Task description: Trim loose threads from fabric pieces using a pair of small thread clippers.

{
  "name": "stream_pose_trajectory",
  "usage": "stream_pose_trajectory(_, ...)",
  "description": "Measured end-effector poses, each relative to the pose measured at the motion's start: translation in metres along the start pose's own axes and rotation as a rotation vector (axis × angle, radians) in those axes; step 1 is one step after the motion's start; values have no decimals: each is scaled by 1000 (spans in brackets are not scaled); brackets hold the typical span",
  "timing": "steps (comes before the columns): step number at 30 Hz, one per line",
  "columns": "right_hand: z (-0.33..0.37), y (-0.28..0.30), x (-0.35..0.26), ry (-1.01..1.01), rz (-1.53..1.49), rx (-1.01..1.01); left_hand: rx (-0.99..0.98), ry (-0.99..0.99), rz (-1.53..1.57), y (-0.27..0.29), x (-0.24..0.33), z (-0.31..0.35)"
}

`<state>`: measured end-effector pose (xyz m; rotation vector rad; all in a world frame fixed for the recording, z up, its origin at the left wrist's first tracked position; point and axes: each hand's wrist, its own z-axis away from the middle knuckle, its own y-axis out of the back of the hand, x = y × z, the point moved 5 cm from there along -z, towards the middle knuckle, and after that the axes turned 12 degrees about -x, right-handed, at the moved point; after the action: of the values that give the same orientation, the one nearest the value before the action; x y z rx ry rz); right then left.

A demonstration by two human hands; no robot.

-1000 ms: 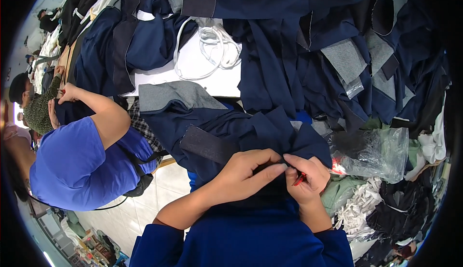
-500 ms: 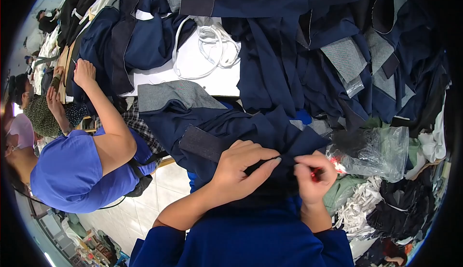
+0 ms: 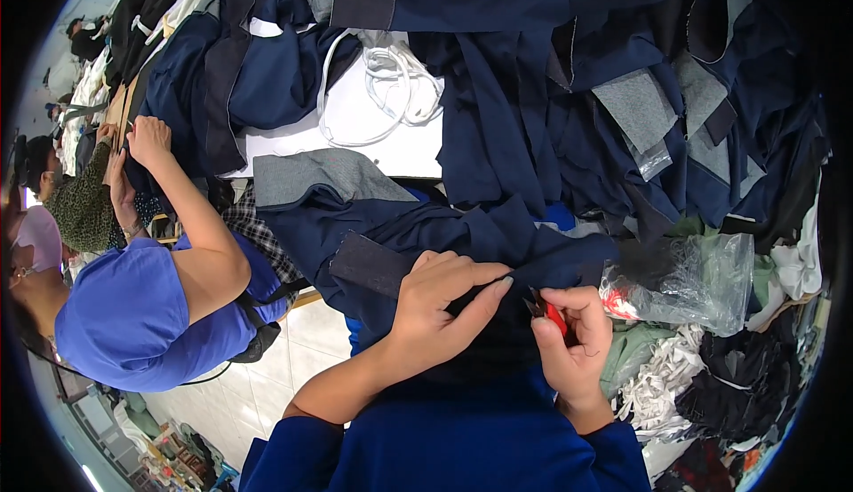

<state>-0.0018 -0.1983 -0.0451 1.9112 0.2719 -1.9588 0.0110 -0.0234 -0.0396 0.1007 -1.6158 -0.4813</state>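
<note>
My left hand (image 3: 440,305) pinches an edge of a dark navy garment (image 3: 426,230) between thumb and forefinger. The garment drapes across my lap and up to the table edge, with a grey patch at its far left and a dark rectangular piece (image 3: 367,264) near my knuckles. Just right of that pinched edge, my right hand (image 3: 577,341) is closed round small red thread snips (image 3: 555,317). Their dark blades point up and left toward the cloth, apart from my left fingertips. The edge between my left fingers is too dark to make out in detail.
A white tabletop (image 3: 293,147) bears a coiled white cord (image 3: 391,83) and heaps of navy cloth (image 3: 622,57). On the right lie a clear plastic bag (image 3: 711,279) and piled scraps (image 3: 662,385). A co-worker in blue (image 3: 133,314) sits close on my left.
My right hand has turned and shifted slightly down and left, so the snips' blades now show. My left hand keeps its pinch almost in place. The co-worker's hands have moved a little.
</note>
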Motion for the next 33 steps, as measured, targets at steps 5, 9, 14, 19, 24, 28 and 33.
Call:
stream_pose_trajectory(5,-3,3,2,-47,21,41,-7,-33,-3,-1,0,0)
stream_pose_trajectory(9,-5,6,1,-70,15,36,-16,-26,1,-1,2,-1)
stream_pose_trajectory(14,-6,5,2,-50,-3,46,-35,50,149,-6,-2,0)
stream_pose_trajectory(19,-8,4,2,-22,3,61,-71,187,409,-13,-9,2)
stream_pose_trajectory(24,-7,5,8,-30,20,59,-81,226,464,-15,-12,3)
stream_pose_trajectory(28,-4,6,14,-30,-132,99,-82,211,454,-14,-11,4)
stream_pose_trajectory(33,1,23,18,73,-307,257,-105,107,333,-3,-20,10)
